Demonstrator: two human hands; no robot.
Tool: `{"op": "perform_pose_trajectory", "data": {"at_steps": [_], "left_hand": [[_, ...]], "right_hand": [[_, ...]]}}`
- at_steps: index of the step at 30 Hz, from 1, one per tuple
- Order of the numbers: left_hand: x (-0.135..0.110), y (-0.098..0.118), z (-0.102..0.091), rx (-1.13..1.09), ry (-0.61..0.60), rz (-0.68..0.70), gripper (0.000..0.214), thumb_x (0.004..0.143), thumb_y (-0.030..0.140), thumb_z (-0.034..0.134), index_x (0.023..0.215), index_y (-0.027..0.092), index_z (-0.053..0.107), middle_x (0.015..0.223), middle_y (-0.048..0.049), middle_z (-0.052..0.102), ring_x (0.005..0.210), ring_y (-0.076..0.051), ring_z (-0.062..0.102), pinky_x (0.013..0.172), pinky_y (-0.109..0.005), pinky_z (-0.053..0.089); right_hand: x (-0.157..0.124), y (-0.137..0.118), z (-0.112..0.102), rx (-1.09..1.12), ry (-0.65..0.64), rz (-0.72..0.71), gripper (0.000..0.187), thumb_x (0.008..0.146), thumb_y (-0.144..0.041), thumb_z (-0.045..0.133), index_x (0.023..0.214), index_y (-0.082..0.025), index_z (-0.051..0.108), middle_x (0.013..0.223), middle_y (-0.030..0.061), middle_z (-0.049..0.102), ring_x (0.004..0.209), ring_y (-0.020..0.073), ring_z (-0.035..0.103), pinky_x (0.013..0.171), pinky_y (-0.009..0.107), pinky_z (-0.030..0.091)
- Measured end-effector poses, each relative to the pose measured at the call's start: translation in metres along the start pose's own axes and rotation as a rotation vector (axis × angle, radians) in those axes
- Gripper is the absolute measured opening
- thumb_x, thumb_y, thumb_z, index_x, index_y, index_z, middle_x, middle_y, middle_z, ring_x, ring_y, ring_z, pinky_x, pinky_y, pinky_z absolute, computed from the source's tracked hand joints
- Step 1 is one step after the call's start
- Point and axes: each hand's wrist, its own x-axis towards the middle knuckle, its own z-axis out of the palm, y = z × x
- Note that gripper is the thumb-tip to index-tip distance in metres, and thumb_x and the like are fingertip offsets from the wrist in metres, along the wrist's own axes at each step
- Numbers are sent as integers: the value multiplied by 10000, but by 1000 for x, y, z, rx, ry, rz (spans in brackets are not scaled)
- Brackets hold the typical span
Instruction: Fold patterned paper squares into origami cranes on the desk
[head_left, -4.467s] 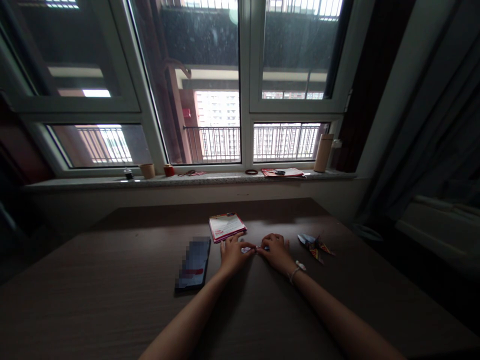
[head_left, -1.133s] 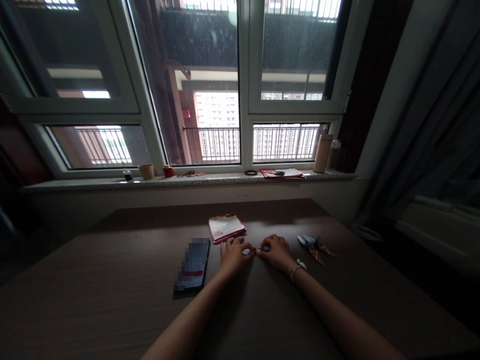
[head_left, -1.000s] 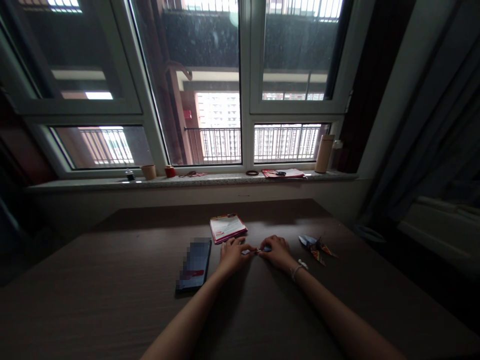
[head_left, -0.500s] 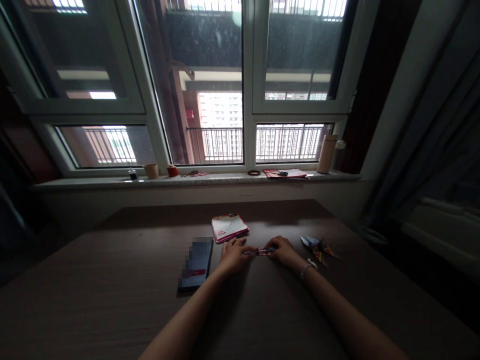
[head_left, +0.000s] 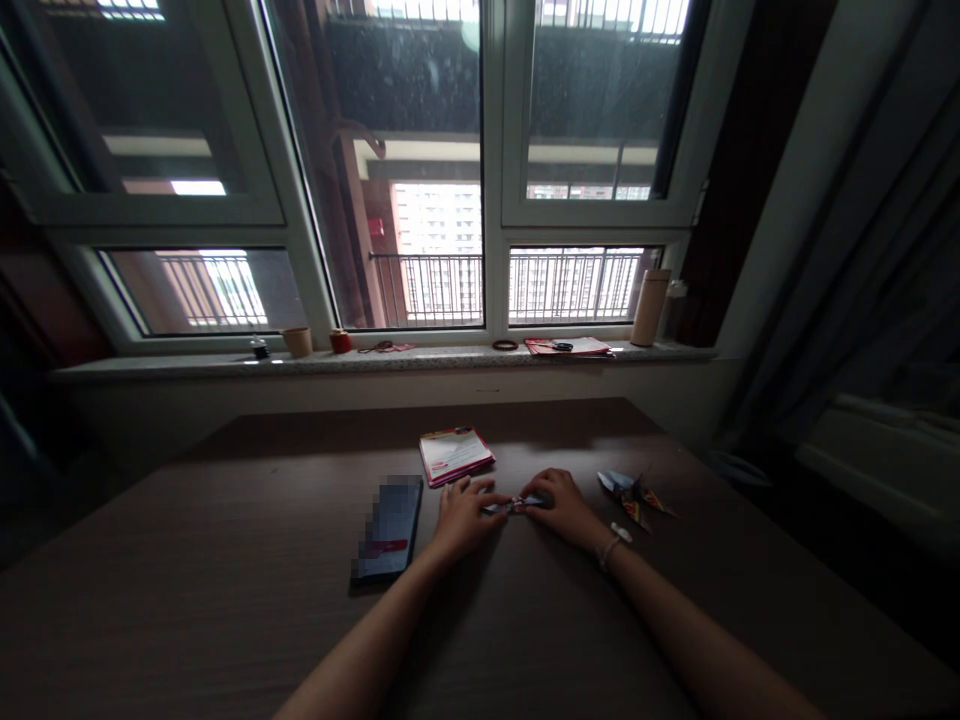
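Gently Does It, End to End

Our left hand [head_left: 466, 515] bends low over the tabletop [head_left: 247, 560], thumb and forefinger closed to a narrow pinch on the left end of a slim folded paper strip [head_left: 517, 506]; its other fingers fan loosely. Our right hand [head_left: 559, 503] curls tighter over the strip's right end, thumb and fingertips nearly together on it. The patterned middle shows between them; whether it rests on the tabletop or sits just above, we cannot tell. We would do well to pinch lightly, hold both ends level and press evenly, since paper this narrow could twist or tear. Just beyond our left fingers lies a stack of red-edged printed sheets [head_left: 456, 453]; leftward, a smartphone [head_left: 390, 530]; rightward, a pointed folded-paper figure [head_left: 624, 488].
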Motion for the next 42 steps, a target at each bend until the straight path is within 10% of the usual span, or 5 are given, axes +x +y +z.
{"op": "perform_pose_trajectory", "data": {"at_steps": [21, 42], "left_hand": [[3, 4, 8, -73, 139, 101, 203, 909, 394, 576, 912, 331, 769, 1361, 39, 608, 1313, -268, 398, 1141, -521, 227], [-6, 21, 0, -475, 539, 39, 178, 792, 264, 694, 969, 260, 718, 1138, -49, 628, 1151, -254, 554, 1036, -443, 407]], "right_hand": [[1, -7, 5, -26, 109, -236, 72, 829, -226, 683, 872, -256, 731, 1031, 47, 637, 1124, 242, 484, 1003, 391, 378], [8, 3, 15, 456, 333, 59, 266, 761, -455, 691, 714, -194, 707, 863, 67, 667, 870, 223, 625, 841, 347, 463]]}}
